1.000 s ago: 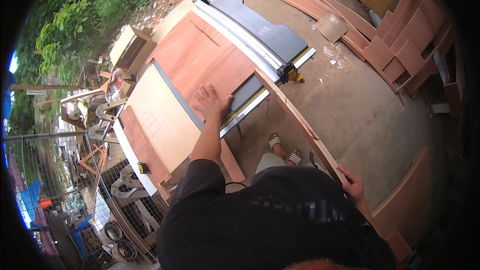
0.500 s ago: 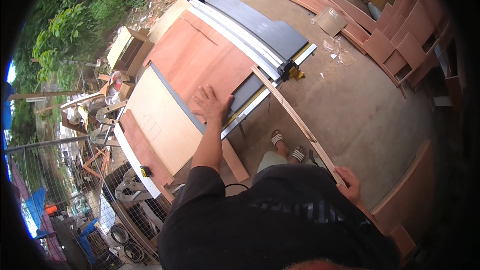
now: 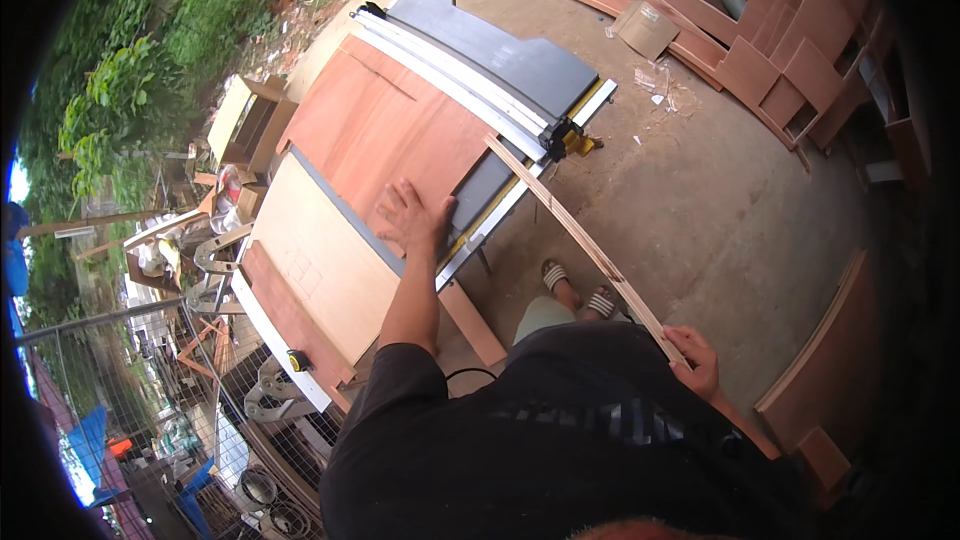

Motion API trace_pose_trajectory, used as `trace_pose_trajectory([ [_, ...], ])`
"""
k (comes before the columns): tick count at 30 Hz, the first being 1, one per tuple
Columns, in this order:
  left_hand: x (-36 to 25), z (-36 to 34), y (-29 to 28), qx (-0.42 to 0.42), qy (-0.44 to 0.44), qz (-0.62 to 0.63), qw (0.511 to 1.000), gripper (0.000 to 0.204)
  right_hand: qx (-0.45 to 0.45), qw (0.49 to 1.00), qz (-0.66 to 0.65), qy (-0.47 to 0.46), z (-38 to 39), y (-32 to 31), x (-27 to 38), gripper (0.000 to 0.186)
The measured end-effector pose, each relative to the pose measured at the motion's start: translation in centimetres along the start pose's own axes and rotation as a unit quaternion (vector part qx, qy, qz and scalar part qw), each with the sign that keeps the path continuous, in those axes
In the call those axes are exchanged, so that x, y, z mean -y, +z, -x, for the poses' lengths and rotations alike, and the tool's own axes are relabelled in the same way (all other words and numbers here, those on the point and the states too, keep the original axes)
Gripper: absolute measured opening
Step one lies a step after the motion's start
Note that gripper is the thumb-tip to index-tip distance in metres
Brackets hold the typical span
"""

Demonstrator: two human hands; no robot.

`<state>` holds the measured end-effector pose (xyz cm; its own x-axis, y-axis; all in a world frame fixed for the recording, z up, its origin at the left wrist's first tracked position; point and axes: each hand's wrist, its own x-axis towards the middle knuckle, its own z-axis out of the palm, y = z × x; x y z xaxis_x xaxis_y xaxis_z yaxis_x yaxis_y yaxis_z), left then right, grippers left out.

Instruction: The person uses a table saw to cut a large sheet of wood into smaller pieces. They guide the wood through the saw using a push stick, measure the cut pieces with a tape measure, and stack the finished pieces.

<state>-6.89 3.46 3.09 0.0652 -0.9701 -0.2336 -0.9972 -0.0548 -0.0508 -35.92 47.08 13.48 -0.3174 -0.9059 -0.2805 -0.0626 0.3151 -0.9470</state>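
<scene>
My left hand (image 3: 413, 222) lies with fingers spread on a reddish plywood sheet (image 3: 385, 130), near the sheet's near left corner. The sheet rests on a grey table saw (image 3: 490, 50), alongside the long silver fence (image 3: 450, 77). Low on the right, my right hand (image 3: 697, 360) is closed around the near end of a long, narrow wooden strip (image 3: 600, 260). That strip slants away to the left, and its far end meets the near right corner of the sheet beside the fence. No saw blade shows.
A pale plywood panel (image 3: 330, 250) adjoins the saw on the left, with a black-and-yellow tape measure (image 3: 298, 360) beyond it. Reddish boards (image 3: 790, 70) and a cardboard box (image 3: 645, 30) lie at the far right. A curved panel (image 3: 825, 350) stands near right. Wire fencing (image 3: 90, 360) borders the left.
The whole view has shifted slightly, so the saw and sheet appear a little further left. Both hands keep about the same places on the sheet and the strip.
</scene>
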Motion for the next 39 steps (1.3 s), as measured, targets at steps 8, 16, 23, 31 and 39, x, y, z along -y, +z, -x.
trace_pose_trajectory([
  [8, 0.3, -0.6, 0.4, -0.009, 0.003, -0.022, 1.0, 0.108, 0.002, 1.0, -0.001, -0.024, -0.6, 0.2, -0.5, 0.051],
  [16, 0.7, -1.4, 0.5, -0.006, 0.0, -0.003, 1.0, 0.109, 0.009, 1.0, -0.014, -0.013, -1.0, 0.4, -0.9, 0.051],
  [23, 0.9, -1.9, 0.2, -0.004, 0.001, 0.004, 1.0, 0.109, 0.007, 1.0, -0.03, -0.005, -1.4, 0.8, -0.9, 0.051],
  [31, 1.0, -2.3, 0.2, -0.007, 0.004, 0.005, 1.0, 0.108, 0.015, 1.0, -0.023, -0.009, -1.9, 0.6, -1.3, 0.051],
  [39, 1.1, -2.7, -0.2, -0.012, 0.008, 0.011, 1.0, 0.108, 0.026, 0.999, -0.046, -0.006, -2.4, 0.7, -1.5, 0.052],
])
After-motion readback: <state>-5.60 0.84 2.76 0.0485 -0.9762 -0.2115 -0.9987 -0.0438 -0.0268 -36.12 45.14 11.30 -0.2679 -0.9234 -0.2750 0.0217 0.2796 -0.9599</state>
